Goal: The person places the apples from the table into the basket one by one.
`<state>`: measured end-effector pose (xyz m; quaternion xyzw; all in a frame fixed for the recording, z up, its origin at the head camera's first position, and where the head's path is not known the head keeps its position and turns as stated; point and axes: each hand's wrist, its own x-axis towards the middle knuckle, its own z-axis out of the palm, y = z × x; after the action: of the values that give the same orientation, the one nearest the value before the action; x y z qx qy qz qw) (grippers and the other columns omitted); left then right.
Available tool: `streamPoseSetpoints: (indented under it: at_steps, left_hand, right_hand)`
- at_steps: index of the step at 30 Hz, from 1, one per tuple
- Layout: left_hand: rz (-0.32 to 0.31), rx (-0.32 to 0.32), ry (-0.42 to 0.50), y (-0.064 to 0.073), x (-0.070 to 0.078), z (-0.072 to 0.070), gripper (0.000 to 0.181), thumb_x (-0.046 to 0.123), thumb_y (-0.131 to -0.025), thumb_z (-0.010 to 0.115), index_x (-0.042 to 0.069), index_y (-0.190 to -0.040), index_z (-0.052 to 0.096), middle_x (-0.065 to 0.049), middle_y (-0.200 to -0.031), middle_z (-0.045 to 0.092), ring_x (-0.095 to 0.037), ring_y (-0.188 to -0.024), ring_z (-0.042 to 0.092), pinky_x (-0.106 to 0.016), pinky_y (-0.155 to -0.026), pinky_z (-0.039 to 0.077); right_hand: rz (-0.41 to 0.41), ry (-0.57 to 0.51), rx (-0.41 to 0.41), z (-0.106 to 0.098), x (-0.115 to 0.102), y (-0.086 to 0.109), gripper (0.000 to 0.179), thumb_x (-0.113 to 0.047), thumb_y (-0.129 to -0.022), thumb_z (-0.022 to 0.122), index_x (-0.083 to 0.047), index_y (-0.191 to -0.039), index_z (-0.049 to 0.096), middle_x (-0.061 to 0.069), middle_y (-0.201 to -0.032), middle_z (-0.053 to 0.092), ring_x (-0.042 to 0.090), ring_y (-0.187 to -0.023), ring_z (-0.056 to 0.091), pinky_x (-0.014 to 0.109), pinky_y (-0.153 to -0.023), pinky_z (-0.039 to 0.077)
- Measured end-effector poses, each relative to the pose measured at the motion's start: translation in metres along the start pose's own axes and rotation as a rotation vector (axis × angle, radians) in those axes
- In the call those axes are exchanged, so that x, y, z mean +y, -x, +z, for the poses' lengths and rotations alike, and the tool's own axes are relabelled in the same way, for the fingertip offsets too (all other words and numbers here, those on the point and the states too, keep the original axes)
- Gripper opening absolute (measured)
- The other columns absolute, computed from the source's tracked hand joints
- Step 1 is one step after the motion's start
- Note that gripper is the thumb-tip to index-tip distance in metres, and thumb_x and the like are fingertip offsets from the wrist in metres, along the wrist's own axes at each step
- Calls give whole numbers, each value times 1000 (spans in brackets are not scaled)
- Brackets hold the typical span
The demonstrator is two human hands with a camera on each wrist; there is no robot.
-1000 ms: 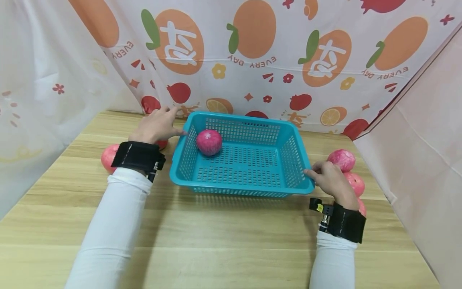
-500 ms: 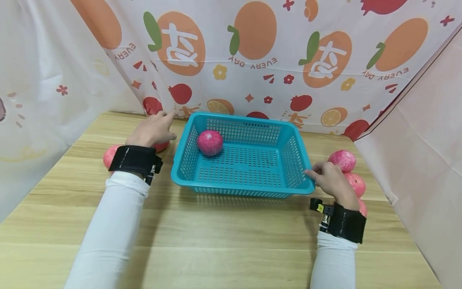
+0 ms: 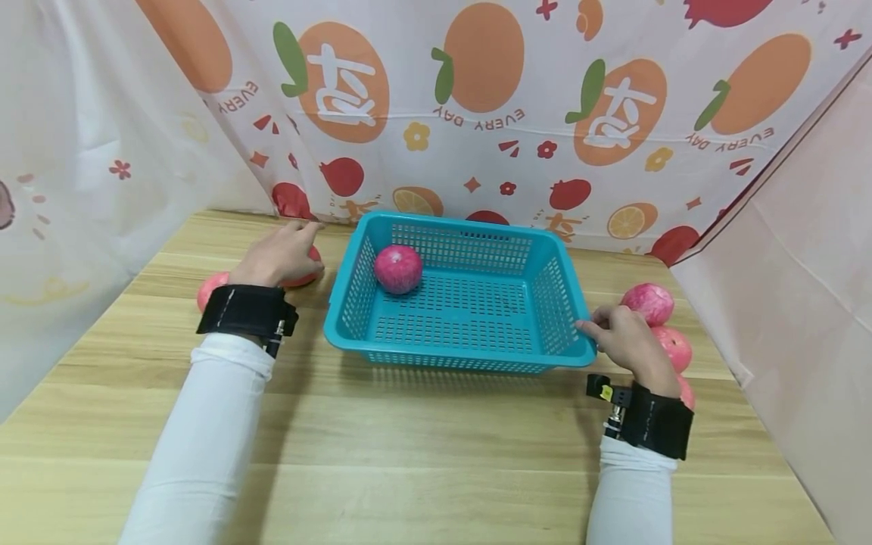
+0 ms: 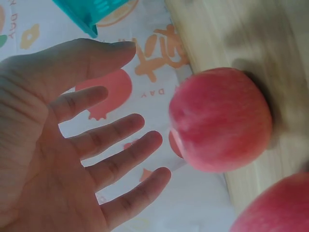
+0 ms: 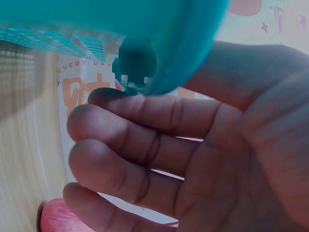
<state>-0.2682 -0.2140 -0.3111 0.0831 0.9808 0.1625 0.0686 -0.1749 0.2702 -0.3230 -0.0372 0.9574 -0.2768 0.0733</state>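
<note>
A blue plastic basket (image 3: 456, 353) sits on the table, with one deep pink round fruit (image 3: 398, 269) at its left end. My right hand (image 3: 628, 344) grips the basket's right front corner; in the right wrist view the thumb passes behind the rim and the index fingertip lies under it. My left hand (image 3: 275, 256) is off the basket, over a red apple (image 3: 312, 257) that it partly hides. In the left wrist view its fingers (image 4: 118, 162) are spread with nothing between them, and that apple (image 4: 222, 121) is just beyond the fingertips. A second apple (image 3: 211, 289) lies left of the wrist.
Right of the basket, a streaked pink fruit (image 3: 649, 304) and two pink apples (image 3: 673, 350) stand in a row, partly behind the right hand and wrist. A fruit-print cloth (image 3: 477, 151) hangs at the table's back edge, and pale cloth (image 3: 804, 303) borders the right.
My left hand has left the basket's left rim and drawn back leftward and toward me, over the apple. The right hand keeps its grip; the basket has stayed in place.
</note>
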Motion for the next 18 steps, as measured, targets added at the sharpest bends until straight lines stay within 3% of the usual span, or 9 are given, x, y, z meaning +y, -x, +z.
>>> streamPoseSetpoints:
  at_steps: [9,18]
  left_hand:
    - [-22,-8,19,7,-14,5,76,13,-91,68,-2,-155,29,-38,-150,29,-56,-134,31,-77,-101,33]
    - [-47,12,39,14,-25,7,74,14,-91,70,-4,-152,31,-39,-141,34,-56,-121,37,-75,-93,41]
  right_hand:
    - [-2,-5,-8,0,-1,1,34,-23,-104,59,10,-111,68,7,-80,68,26,-79,62,36,-71,53]
    - [14,-6,-13,-1,-1,1,34,-24,-105,58,9,-111,67,8,-81,68,30,-82,63,36,-72,53]
